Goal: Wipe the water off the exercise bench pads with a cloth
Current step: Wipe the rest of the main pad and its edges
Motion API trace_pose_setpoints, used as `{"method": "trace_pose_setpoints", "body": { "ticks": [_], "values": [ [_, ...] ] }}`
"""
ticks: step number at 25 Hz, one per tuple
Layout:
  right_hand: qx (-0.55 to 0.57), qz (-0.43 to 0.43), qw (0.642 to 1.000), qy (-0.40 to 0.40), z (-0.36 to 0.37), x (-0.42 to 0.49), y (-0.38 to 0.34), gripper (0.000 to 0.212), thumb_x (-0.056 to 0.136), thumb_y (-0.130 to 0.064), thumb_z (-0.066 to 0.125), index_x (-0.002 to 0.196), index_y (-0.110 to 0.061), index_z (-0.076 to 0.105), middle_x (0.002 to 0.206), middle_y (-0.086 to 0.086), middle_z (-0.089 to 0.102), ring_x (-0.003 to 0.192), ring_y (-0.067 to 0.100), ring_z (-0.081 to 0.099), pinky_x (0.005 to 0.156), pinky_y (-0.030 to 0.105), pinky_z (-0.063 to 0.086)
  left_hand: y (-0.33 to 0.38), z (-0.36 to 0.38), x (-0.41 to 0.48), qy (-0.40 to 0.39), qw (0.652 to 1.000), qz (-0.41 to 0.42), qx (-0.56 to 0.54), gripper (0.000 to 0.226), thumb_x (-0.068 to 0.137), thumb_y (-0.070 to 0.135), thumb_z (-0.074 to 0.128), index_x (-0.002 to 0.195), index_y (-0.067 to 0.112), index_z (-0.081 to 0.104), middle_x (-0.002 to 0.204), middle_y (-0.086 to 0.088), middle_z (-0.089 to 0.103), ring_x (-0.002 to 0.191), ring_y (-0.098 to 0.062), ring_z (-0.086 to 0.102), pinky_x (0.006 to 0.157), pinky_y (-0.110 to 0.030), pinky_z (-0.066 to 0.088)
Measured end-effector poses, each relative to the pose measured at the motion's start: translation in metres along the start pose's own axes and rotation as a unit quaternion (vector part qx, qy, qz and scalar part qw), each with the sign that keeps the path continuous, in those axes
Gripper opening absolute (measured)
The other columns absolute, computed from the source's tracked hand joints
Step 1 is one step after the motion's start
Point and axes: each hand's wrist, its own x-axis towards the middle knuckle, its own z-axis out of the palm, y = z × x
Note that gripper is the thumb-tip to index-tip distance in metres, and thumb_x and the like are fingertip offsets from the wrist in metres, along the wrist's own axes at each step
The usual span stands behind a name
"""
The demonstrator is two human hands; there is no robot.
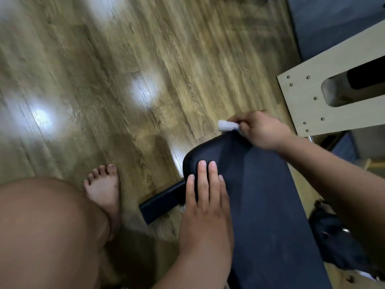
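Item, near left: a bare knee (pixel 48 226) of the person, bent, filling the near-left corner. Item, just beyond it: a bare foot (pixel 103 184) planted flat on the floor, toes pointing to the far side. Item, under and around both: wood-grain plank floor (pixel 104 69), glossy, carrying several pale patches of reflected light; much of it is blurred. Item, near centre: a black base bar (pixel 160 202) of the bench lying on the floor, running out leftward from beneath the pad. Item, centre: the left hand (pixel 205 205), laid palm-down on the left edge of the pad, fingers straight and close together, holding nothing. Item, centre to near right: the exercise bench pad (pixel 266 205), dark navy, long, running from the near edge to a rounded far end. Item, at that far end: a small white cloth (pixel 227 125), bunched, touching or just above the pad's far edge; which of the two cannot be told. Item, just right of the cloth: the right hand (pixel 262 130), fingers curled and pinching the cloth, forearm crossing in from the near right. Item, far right: a pale wooden panel (pixel 333 80) with metal screw heads and a rounded cut-out. Item, near right, beside the pad: a dark bundle (pixel 333 236) on the floor, too indistinct to identify.
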Motion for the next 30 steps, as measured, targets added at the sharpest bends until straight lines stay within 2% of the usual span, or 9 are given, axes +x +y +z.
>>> {"method": "trace_pose_setpoints", "body": {
  "ticks": [3,6,9,12,15,16,20,27,30],
  "values": [
    [-0.056,0.052,0.997,0.028,0.008,0.018,-0.003,0.031,0.086,-0.029,0.042,0.101,-0.035,0.068,0.111,0.001,0.062,0.106,0.028,0.058,0.083,0.038,0.050,0.022,-0.008,-0.003,0.006,0.999,0.002,-0.042,0.062,0.096,0.014,0.007,0.135,-0.012,-0.033,0.130,-0.033,-0.057,0.118,-0.049,-0.055,0.100,-0.055,-0.034],
    [0.055,-0.070,0.996,0.014,0.026,0.008,-0.069,0.033,0.079,-0.027,0.039,0.088,-0.031,0.070,0.098,-0.004,0.069,0.098,0.022,0.063,0.084,0.037,0.052,-0.116,0.212,0.081,0.084,0.985,-0.144,-0.036,0.077,0.094,0.038,0.018,0.149,-0.009,-0.007,0.144,-0.026,-0.047,0.137,-0.050,-0.036,0.112,-0.069,-0.016],
    [0.017,-0.177,0.984,0.017,0.027,-0.019,-0.083,0.030,0.086,-0.027,0.042,0.097,-0.037,0.069,0.109,-0.007,0.062,0.098,0.019,0.060,0.076,0.036,0.051,-0.273,0.370,0.134,0.174,0.929,-0.320,-0.068,0.046,0.091,0.044,0.030,0.127,0.022,0.048,0.140,-0.028,0.034,0.124,-0.041,0.040,0.094,-0.058,0.038],
    [-0.058,-0.054,0.993,0.081,0.022,0.002,0.004,0.030,0.085,-0.025,0.045,0.099,-0.042,0.065,0.123,-0.013,0.058,0.104,0.021,0.061,0.075,0.035,0.052,-0.243,0.267,0.085,0.240,0.893,-0.288,-0.247,0.023,0.098,0.027,0.034,0.113,0.018,0.049,0.104,-0.014,0.049,0.097,-0.035,0.046,0.079,-0.046,0.038],
    [0.024,0.159,0.976,0.147,0.028,0.011,0.088,0.043,0.084,-0.028,0.032,0.107,-0.032,0.068,0.129,-0.006,0.061,0.112,0.025,0.058,0.088,0.023,0.046,-0.217,0.230,0.082,0.260,0.892,-0.356,-0.103,0.022,0.094,0.010,0.049,0.116,0.013,0.044,0.106,-0.025,0.049,0.101,-0.042,0.050,0.084,-0.055,0.041],
    [0.078,0.196,0.962,0.170,0.035,0.007,0.099,0.044,0.088,-0.021,0.031,0.112,-0.025,0.069,0.129,-0.001,0.062,0.116,0.024,0.057,0.088,0.016,0.039,-0.185,0.185,0.068,0.293,0.889,-0.341,-0.084,0.029,0.092,0.007,0.053,0.118,0.013,0.043,0.112,-0.031,0.049,0.108,-0.047,0.050,0.090,-0.065,0.038],
    [0.238,0.206,0.932,0.177,0.047,-0.005,0.101,0.038,0.095,-0.007,0.034,0.112,-0.012,0.068,0.123,0.008,0.064,0.111,0.021,0.058,0.081,0.020,0.040,0.013,0.036,0.020,0.257,0.957,0.123,-0.059,0.069,0.082,0.035,0.058,0.141,0.003,0.045,0.157,-0.022,0.028,0.149,-0.043,0.016,0.111,-0.073,0.008],
    [0.270,0.201,0.936,0.104,0.069,-0.046,0.147,0.032,0.096,-0.012,0.035,0.093,-0.003,0.066,0.099,0.018,0.067,0.089,0.032,0.060,0.066,0.027,0.041,0.104,0.044,0.094,0.151,0.957,0.199,0.146,0.068,0.094,0.047,0.040,0.151,0.010,0.032,0.163,-0.012,0.018,0.152,-0.030,0.003,0.114,-0.068,-0.007],
    [0.354,0.228,0.904,0.073,0.101,-0.116,0.178,0.034,0.095,-0.007,0.038,0.080,-0.018,0.067,0.068,-0.010,0.063,0.058,0.004,0.055,0.053,0.016,0.040,0.108,0.059,0.116,0.132,0.959,0.169,0.188,0.068,0.093,0.047,0.035,0.148,0.007,0.036,0.161,-0.015,0.025,0.151,-0.034,0.011,0.115,-0.067,0.002]
  ]
}}
